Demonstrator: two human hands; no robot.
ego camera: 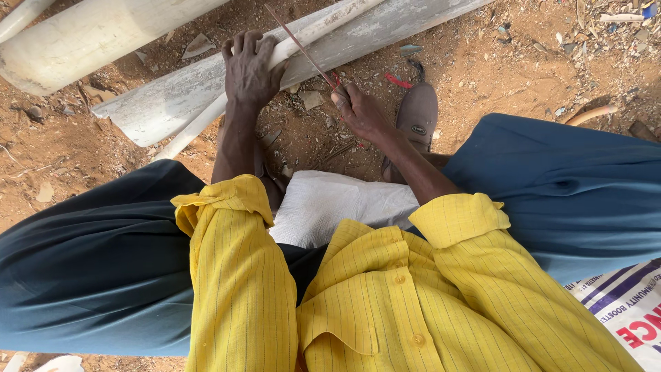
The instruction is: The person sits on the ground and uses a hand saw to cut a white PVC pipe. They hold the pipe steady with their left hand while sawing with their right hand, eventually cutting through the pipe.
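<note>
Thin pipe (289, 52): pale, slender, lying on red dirt, long axis running from lower left to upper right. It rests against the near flank of a wide pipe (206, 86), touching along its length.

Left hand (251, 69): fingers curled over the thin pipe from above, pressing it down; the nearer hand to the pipe, directly upon it.

Saw blade (299, 47): narrow bare strip, slanting from upper left to lower right, crossing the thin pipe just right of the left hand, roughly square to the pipe's axis.

Right hand (359, 110): closed around the blade's lower end, where a bit of red wrapping shows; it sits below and right of the pipe, apart from it.

Third pipe (89, 34): thick, pale, at upper left, well apart.

Shoe (416, 117): grey, just beside the right hand.

White sack (337, 203): woven, folded between the knees. A printed sack (626, 310) lies at lower right. Contents of neither visible.

Ground (523, 76): dirt strewn with chips and scraps.
</note>
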